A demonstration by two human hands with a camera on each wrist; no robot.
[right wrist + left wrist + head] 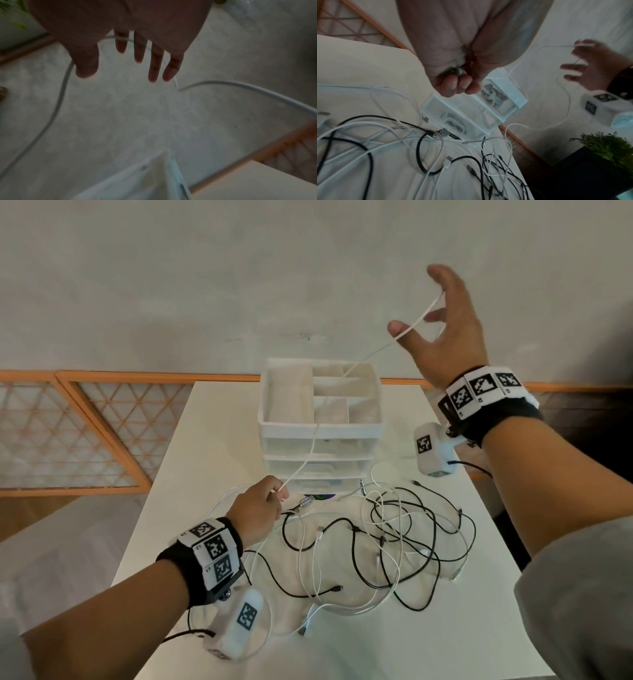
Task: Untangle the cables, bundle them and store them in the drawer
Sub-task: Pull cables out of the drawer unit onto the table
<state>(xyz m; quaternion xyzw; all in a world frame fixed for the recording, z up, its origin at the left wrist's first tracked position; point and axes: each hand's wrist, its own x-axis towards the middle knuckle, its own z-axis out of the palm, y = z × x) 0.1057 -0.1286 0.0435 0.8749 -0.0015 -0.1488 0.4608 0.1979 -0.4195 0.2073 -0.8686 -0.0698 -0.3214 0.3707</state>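
Observation:
A white cable runs taut from my left hand, across the drawer unit, up to my right hand. My left hand grips the cable low in front of the unit, fingers curled round it. My right hand is raised high at the right with fingers spread and straight; the cable is draped over its thumb and fingers. A tangle of black and white cables lies on the table. The tangle also shows under the left wrist.
The white drawer unit has an open divided tray on top and clear drawers below, some holding coiled cables. A green plant stands right of the table. An orange lattice frame lies on the floor at left.

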